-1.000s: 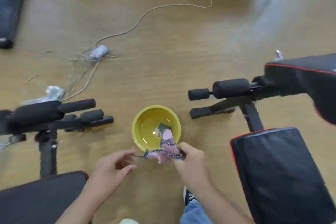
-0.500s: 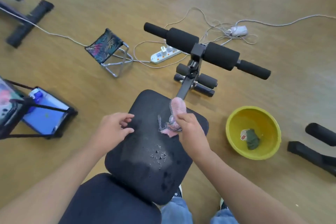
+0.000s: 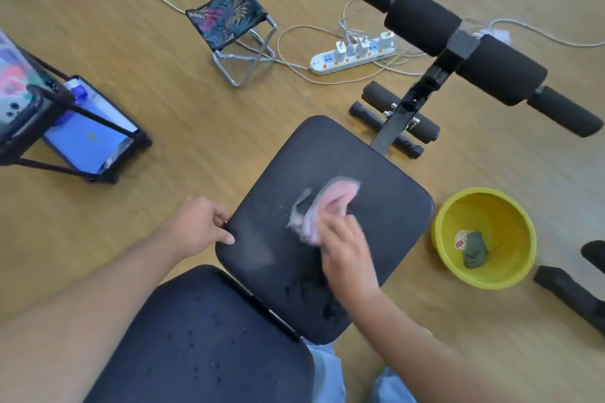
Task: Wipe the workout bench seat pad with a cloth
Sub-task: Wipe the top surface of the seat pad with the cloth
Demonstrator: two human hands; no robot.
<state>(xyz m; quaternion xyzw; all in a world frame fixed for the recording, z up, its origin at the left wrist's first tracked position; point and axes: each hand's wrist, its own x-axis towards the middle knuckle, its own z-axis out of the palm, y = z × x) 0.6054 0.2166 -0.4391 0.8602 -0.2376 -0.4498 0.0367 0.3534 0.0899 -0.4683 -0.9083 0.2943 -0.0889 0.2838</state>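
Observation:
The black seat pad [image 3: 376, 193] of the workout bench fills the middle of the view, with the back pad [image 3: 203, 347] below it. My right hand [image 3: 345, 249] presses a pink cloth [image 3: 330, 198] flat on the middle of the seat pad; hand and cloth are motion-blurred. My left hand [image 3: 196, 227] grips the seat pad's left edge with thumb and fingers. Small dark wet spots dot the seat's near part and the back pad.
A yellow bowl [image 3: 510, 206] holding a dark rag [image 3: 474, 249] sits on the wooden floor right of the seat. Foam leg rollers [image 3: 465, 42] rise beyond the seat. A power strip [image 3: 350, 56], folding stool [image 3: 229, 18] and tablet stand [image 3: 88, 137] lie to the left and far side.
From the bowl, my right hand carried the cloth onto the seat pad and now rubs it there. My left hand moved to grip the pad's left edge.

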